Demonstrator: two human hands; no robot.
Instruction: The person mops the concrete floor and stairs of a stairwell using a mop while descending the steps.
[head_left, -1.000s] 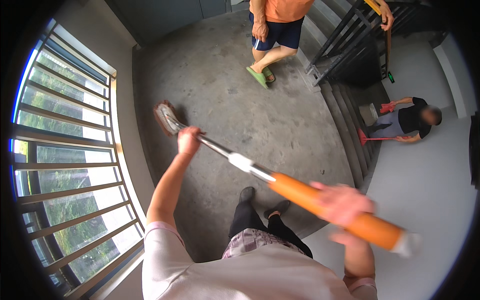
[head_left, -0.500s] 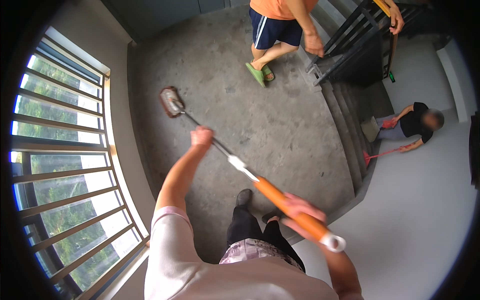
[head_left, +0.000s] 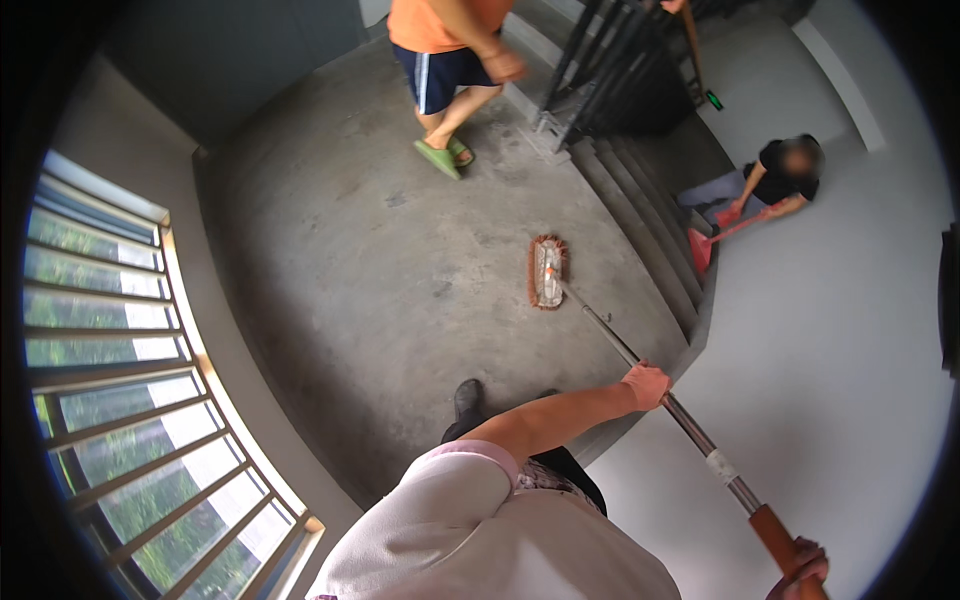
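I hold a long mop with both hands. My left hand (head_left: 647, 385) grips the metal shaft (head_left: 600, 327) about midway. My right hand (head_left: 800, 568) is closed around the orange grip (head_left: 775, 527) at the lower right edge. The flat mop head (head_left: 546, 272), pale with an orange fringe, lies on the grey concrete landing (head_left: 350, 260) near the top of the stairs. My dark shoe (head_left: 467, 398) shows just below it.
A person in an orange shirt and green sandals (head_left: 440, 158) walks at the top. Concrete stairs (head_left: 640, 215) with a dark railing (head_left: 610, 70) descend to the right, where another person (head_left: 775, 180) crouches with a red dustpan (head_left: 700, 248). A barred window (head_left: 110, 370) fills the left.
The mop head has swung from the left side near the window across to the right, by the stair edge. My hands followed to the right, and the person in orange stepped further in.
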